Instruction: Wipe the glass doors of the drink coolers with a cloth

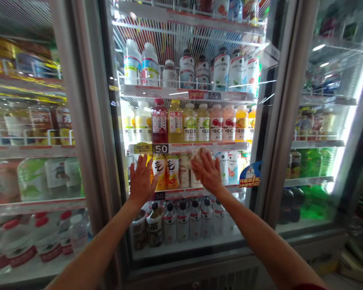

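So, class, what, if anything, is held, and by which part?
The right hand holds a pale, bunched cloth; by which part cannot be told. The left hand holds nothing.

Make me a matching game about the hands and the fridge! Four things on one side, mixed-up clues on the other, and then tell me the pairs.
Things
1. left hand
2. pale cloth
3. red-drink bottle
4. sticker

Clues
A. beside a yellow-drink bottle
B. blue, with orange lettering
C. open, holding nothing
D. under the right hand

Pairs: 1-C, 2-D, 3-A, 4-B
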A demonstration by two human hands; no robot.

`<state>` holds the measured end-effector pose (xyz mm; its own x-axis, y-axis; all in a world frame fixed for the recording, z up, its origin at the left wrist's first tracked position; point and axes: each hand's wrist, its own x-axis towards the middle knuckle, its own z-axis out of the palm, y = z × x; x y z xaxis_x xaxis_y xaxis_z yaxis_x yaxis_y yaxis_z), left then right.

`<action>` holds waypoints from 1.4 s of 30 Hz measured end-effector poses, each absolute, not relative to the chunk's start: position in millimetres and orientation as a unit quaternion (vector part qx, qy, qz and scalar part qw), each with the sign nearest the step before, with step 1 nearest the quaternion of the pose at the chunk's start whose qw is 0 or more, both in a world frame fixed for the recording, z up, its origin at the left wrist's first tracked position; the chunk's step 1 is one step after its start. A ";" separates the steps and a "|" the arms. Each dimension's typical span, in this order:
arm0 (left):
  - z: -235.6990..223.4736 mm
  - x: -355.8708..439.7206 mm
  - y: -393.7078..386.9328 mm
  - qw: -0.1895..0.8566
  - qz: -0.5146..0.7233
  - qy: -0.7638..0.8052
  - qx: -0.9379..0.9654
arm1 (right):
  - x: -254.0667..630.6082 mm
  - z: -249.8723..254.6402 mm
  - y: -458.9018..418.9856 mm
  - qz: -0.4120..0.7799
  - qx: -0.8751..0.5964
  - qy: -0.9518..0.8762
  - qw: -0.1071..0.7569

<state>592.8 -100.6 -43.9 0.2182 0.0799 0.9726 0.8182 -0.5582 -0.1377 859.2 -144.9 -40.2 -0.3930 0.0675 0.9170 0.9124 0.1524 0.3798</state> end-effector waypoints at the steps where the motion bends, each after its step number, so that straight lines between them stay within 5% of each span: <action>1: -44.7 593.6 -99.6 0.344 -0.539 -0.321 -0.699 | 863.6 -37.1 -144.3 -0.516 -0.414 -0.606 0.441; 3: -45.5 595.4 -98.2 0.346 -0.544 -0.321 -0.694 | 868.0 -37.8 -144.7 -0.499 -0.440 -0.579 0.472; 8: -45.3 598.5 -97.8 0.344 -0.556 -0.310 -0.690 | 880.4 -55.1 -150.5 -0.532 -0.357 -0.688 0.340; 13: -45.1 599.5 -96.7 0.338 -0.562 -0.307 -0.690 | 899.5 -35.8 -149.2 -0.504 -0.477 -0.509 0.510; 19: -45.6 596.9 -93.8 0.352 -0.555 -0.304 -0.690 | 917.1 -47.6 -154.9 -0.524 -0.420 -0.633 0.385; 24: -41.5 596.8 -95.3 0.361 -0.551 -0.302 -0.689 | 948.8 -31.2 -153.6 -0.486 -0.524 -0.399 0.574; 30: -15.7 603.8 -93.7 0.328 -0.566 -0.321 -0.685 | 954.7 -49.4 -160.4 -0.497 -0.501 -0.553 0.443; 36: -1.8 601.7 -90.3 0.309 -0.567 -0.349 -0.679 | 971.9 -6.0 -152.8 -0.459 -0.575 -0.351 0.579; 42: 9.2 595.8 -91.5 0.318 -0.569 -0.347 -0.674 | 957.6 15.9 -152.3 -0.523 -0.477 -0.559 0.433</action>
<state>595.8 -91.5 9.2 0.1118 0.1054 0.9881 0.8295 -0.5575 -0.0343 957.6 -152.3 15.9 -0.1701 0.0802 0.9822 0.9853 -0.0009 0.1707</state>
